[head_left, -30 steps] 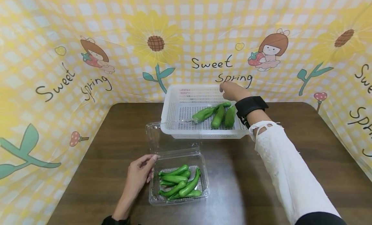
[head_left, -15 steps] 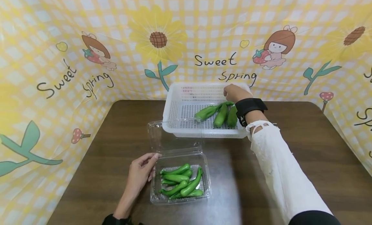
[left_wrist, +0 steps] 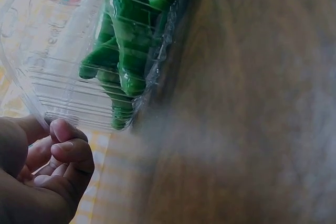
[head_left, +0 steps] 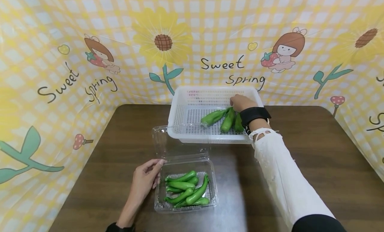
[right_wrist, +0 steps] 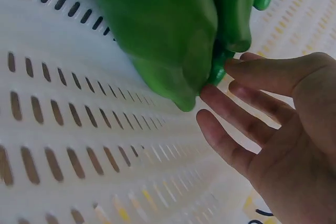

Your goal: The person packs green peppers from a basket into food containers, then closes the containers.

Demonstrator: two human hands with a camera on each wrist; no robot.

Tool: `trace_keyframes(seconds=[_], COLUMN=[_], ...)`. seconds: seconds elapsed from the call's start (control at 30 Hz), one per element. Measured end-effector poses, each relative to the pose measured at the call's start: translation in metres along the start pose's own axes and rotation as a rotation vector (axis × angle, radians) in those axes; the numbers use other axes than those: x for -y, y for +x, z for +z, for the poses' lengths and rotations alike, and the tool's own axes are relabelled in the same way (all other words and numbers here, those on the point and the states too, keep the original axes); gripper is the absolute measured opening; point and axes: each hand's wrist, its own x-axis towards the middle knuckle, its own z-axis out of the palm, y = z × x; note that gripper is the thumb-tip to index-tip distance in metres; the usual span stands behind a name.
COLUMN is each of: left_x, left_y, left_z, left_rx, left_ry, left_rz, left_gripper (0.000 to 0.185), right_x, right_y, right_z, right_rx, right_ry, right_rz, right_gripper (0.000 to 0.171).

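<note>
Right hand [head_left: 241, 102] touching pepper [head_left: 228, 119] stem, pepper lying stem-end away

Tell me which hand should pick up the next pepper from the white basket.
Right, probably. The right hand is already in the white basket, its fingertips at a pepper stem. The left hand rests on the clear container.
</note>
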Motion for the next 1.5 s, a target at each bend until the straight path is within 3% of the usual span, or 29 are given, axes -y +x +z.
trace_keyframes(seconds=[0.27,0.6,0.83,1.07,1.5], left_x=[0.0,0.002,0.003,0.003,0.002], left_y=[0.0,-0.002,-0.002,-0.003,-0.003], left_z=[0.0,0.001,0.001,0.002,0.001], left_rx=[0.001,-0.019,-0.024,-0.008,-0.012], left_ry=[0.006,0.016,0.009,0.005,-0.009], left_rz=[0.015,0.023,0.02,0.02,0.024], left_gripper=[0.026,0.024,0.022,0.024,0.024], right_x=[-0.003,-0.004,-0.004,-0.008,-0.01], right_y=[0.003,-0.001,-0.002,0.005,0.003], right_z=[0.006,0.014,0.015,0.018,0.01], right_rx=[0.01,-0.03,-0.063,-0.037,-0.099], right_ry=[0.025,-0.028,-0.036,-0.07,-0.105], right_rz=[0.001,0.013,0.033,0.053,-0.018], right_gripper=[0.031,0.01,0.012,0.014,0.008])
